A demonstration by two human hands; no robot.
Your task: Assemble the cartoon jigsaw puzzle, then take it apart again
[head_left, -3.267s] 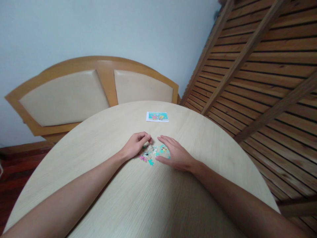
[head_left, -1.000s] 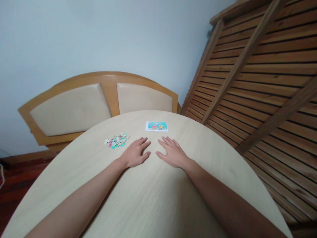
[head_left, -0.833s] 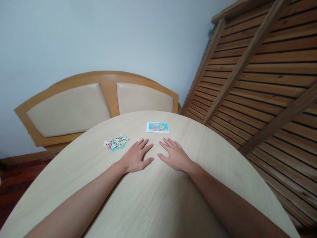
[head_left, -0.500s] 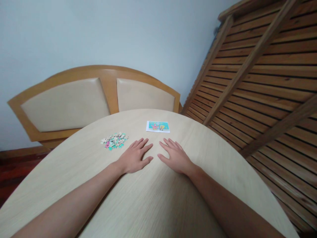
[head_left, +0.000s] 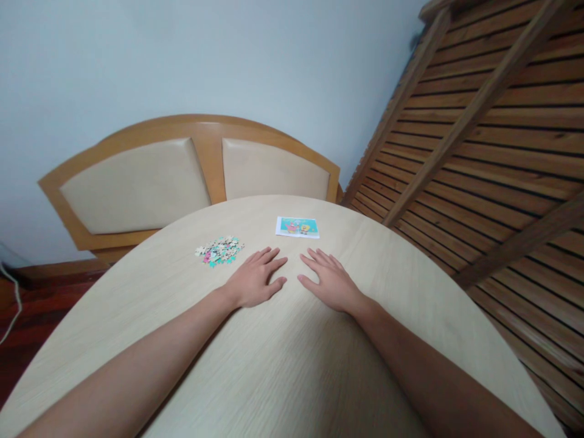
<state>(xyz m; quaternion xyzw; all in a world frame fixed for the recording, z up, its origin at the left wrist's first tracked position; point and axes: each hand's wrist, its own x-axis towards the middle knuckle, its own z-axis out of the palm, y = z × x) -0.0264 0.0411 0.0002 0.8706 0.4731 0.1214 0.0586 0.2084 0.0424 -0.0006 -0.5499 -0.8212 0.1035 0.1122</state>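
Note:
My left hand (head_left: 256,277) lies flat on the light wooden round table (head_left: 274,365), palm down, fingers spread and holding nothing. Just left of its fingertips is a heap of small jigsaw puzzle pieces (head_left: 221,250), white, turquoise and pink. Opposite it, my right hand (head_left: 329,280) also rests palm down with its fingers apart and nothing in it. Beyond both hands, touching neither, a small printed picture sheet (head_left: 298,227) lies flat; it shows a pink and a yellow cartoon figure on turquoise, with a white border.
Behind the table's far edge stands a wooden headboard (head_left: 207,161) with cream padded panels, against a pale wall (head_left: 219,55). A slatted wooden frame (head_left: 493,146) leans at the right. A white cable (head_left: 18,298) hangs by the dark red floor at the left.
The whole view has shifted slightly, so everything on the table appears a little further right and higher. Both hands stay flat in the same place on the table.

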